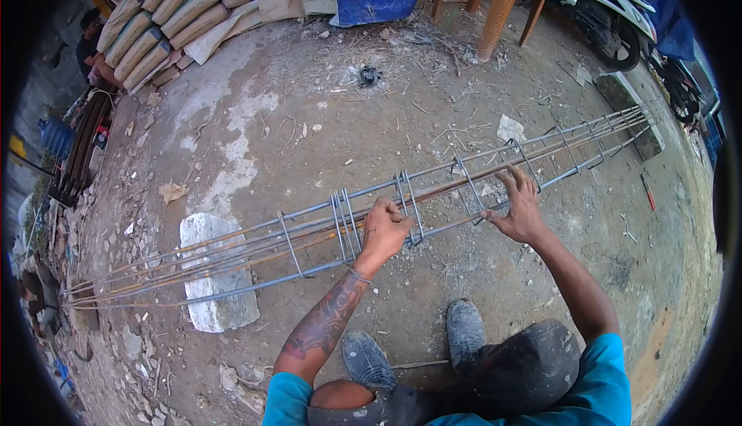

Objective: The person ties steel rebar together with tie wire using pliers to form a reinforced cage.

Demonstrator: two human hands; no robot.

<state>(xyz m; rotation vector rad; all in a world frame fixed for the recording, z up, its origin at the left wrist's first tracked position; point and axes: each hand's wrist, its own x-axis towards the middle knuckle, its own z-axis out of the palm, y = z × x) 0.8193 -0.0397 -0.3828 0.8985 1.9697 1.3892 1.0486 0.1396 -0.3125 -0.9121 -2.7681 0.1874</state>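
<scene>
A long, narrow rebar cage point(433, 229) of thin steel bars runs slantwise across the head view, with square wire stirrups around it at uneven spacing. My left hand point(386, 229) lies over the middle of the cage, fingers curled beside a close group of stirrups point(410, 206); what they grip is hidden. My right hand point(519, 208) is open at the cage, thumb and fingers apart, close to a single stirrup point(468, 183). Its thumb tip is near the lower bar. More stirrups point(345, 221) stand just left of my left hand.
A pale block point(219, 271) supports the left end and a concrete block point(630, 113) the right. Red-handled pliers point(648, 193) lie at right. Stacked sacks point(182, 5), a plastic chair point(495, 1), a motorbike point(607, 13) and a seated person point(94, 47) are beyond.
</scene>
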